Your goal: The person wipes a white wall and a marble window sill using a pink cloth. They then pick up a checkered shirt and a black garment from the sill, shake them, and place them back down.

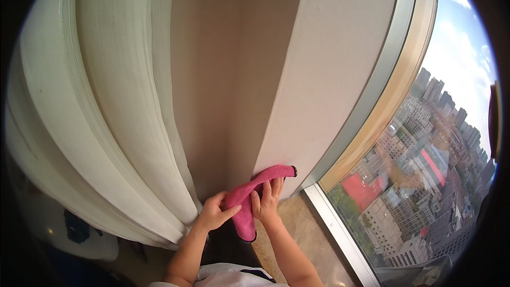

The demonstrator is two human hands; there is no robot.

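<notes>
A pink cleaning cloth (243, 195) with a dark edging hangs between my two hands in front of the wall corner. My left hand (216, 212) pinches its left side, with the thumb lying on top of the fabric. On the other side, my right hand (267, 201) has its fingers up under a raised fold, its thumb against the cloth. One end of the cloth reaches up beside the pale wall (322, 87); the other droops below my hands. The fingertips of my right hand are partly hidden by the fabric.
Long cream curtains (123, 99) hang close on the left. A marble sill (303, 231) runs below the wall, bordered by a metal window frame (338, 235). Beyond the window glass lie city buildings (398, 207) far below. A white rounded object (99, 245) stands low left.
</notes>
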